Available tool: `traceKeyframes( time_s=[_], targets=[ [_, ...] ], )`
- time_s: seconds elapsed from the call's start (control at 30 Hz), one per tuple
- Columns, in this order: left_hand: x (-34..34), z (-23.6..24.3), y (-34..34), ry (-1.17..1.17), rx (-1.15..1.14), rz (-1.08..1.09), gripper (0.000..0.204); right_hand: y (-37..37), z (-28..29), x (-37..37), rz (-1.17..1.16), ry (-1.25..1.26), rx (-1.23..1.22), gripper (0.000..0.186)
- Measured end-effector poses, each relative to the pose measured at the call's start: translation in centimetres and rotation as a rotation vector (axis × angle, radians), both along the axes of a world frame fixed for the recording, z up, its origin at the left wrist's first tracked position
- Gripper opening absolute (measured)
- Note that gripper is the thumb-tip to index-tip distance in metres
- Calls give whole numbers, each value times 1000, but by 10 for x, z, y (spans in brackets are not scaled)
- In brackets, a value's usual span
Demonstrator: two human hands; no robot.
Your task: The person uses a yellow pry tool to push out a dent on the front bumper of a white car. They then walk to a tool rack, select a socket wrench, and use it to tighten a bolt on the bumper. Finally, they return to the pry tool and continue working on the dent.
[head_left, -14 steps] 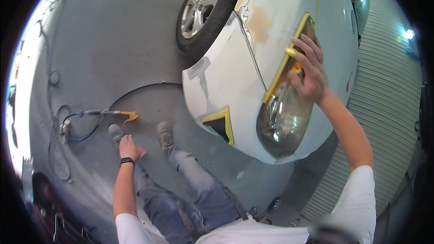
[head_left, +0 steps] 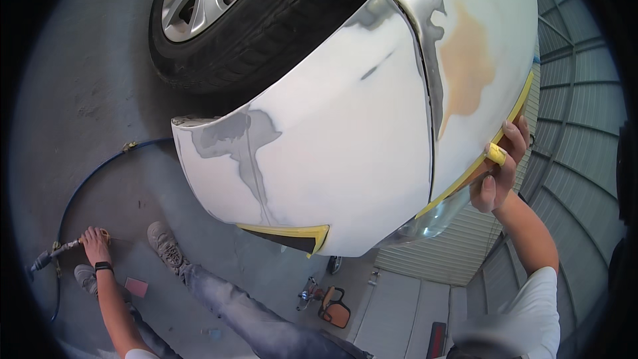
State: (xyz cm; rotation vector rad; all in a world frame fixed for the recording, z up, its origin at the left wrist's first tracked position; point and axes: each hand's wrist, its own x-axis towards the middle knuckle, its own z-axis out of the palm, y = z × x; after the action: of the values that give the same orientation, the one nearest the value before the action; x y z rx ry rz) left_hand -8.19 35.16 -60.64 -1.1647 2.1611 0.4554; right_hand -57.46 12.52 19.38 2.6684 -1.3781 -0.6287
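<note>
My left hand (head_left: 96, 244), low at the left near the floor, is closed around a yellow-orange air blow gun (head_left: 106, 233); most of the gun is hidden under the fingers. A grey coupling (head_left: 61, 248) joins it to a blue hose (head_left: 77, 193). Beside my wrist a pink sheet, like sandpaper (head_left: 136, 286), lies on the floor. At the right, my right hand (head_left: 503, 169) rests with spread, bent fingers on the headlight (head_left: 435, 218), by its yellow masking tape (head_left: 458, 185). A yellow band wraps one finger. The white bumper (head_left: 332, 166) has grey sanded patches.
The car's wheel (head_left: 219, 20) stands at the upper left. Tan filler (head_left: 468, 60) marks the fender. Yellow tape edges a dark opening (head_left: 282, 238) low in the bumper. An orange and black object (head_left: 334, 308) sits on the floor beyond my leg, near a ribbed wall (head_left: 438, 252).
My view has moved closer to the bumper and wheel. My left hand has let go of the pink sheet, now on the floor, and taken the blow gun. My right hand stays on the headlight.
</note>
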Motion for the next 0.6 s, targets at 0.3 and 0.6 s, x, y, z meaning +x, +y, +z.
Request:
traceKeyframes(
  time_s=[0.3, 0.6],
  targets=[
    [17, 34, -37, 152, 324, 87, 32, 1, -1, -4, -1, -35, -18, 43],
    [-4, 263, -129, 973, 90, 468, 64, -4, -2, 4, -25, -119, -31, 41]
  ],
)
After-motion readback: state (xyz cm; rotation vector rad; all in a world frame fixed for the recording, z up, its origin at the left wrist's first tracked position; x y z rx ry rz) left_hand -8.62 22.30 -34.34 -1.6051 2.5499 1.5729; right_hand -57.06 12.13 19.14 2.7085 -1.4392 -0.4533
